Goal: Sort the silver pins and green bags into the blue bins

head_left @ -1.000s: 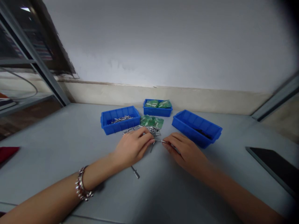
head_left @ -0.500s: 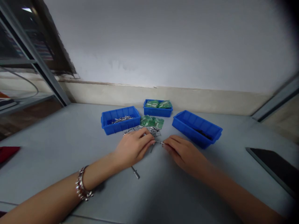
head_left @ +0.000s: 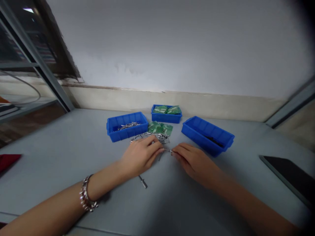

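Note:
A thin silver blind rivet [head_left: 167,150] spans the gap between my two hands. My left hand [head_left: 141,154] pinches one end of it, and the fingertips of my right hand [head_left: 194,162] are closed on the other end. Just behind my left fingers lies a pile of loose blind rivets [head_left: 161,137], partly covered by that hand. One more rivet [head_left: 143,182] rests on the grey table near my left wrist, its thin end hidden under the hand. Another thin pin sticks out below my left fingertips.
A blue bin [head_left: 126,132] at left holds more rivets. Green packets fill a blue bin [head_left: 166,118] at the back; another green packet [head_left: 159,127] lies before it. Dark small parts lie in the right blue bin [head_left: 204,139]. A flat black device [head_left: 290,177] is far right, red cloth [head_left: 9,161] far left.
Both hands keep their pinch on the rivet. My left fingertips have shifted very slightly to the right, towards my right hand; all else looks the same.

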A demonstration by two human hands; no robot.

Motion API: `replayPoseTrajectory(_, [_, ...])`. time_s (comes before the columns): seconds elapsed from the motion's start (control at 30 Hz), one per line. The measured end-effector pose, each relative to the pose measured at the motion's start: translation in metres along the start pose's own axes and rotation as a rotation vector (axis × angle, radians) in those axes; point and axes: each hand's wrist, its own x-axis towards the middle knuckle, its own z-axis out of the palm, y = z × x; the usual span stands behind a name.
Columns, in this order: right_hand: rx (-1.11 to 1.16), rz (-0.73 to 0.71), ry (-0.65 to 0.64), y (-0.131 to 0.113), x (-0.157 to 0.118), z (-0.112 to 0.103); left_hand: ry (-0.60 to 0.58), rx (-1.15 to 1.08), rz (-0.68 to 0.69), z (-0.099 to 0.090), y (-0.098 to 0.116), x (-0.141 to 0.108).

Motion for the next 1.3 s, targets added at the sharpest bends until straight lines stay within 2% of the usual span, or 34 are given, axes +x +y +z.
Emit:
replayPoseTrajectory(0.27, [-0.006,-0.022,0.078,0.0003,-0.0007,-0.0007,-0.118,0.031,-0.041,0.0031,-0.0008,0.0004])
replayPoseTrajectory(0.5, [0.009,0.006,0.107,0.0012,-0.001,-0.0001,0.007,-0.031,-0.007,0.0028,-0.0016,-0.0007])
replayPoseTrajectory(0.87, [0.068,0.038,0.06,-0.0014,-0.0006,-0.0018,0.144,-0.04,0.028,0.0024,-0.0013,-0.0003])
replayPoseTrajectory(1.07, [0.065,0.01,0.095,-0.0011,-0.0013,-0.0018,0.169,-0.025,0.033,0.0017,-0.0004,0.0003])
replayPoseTrajectory(1.3, [0.046,-0.024,0.13,-0.0004,-0.0016,-0.0014,0.138,-0.031,0.029,0.0,-0.0001,0.0004])
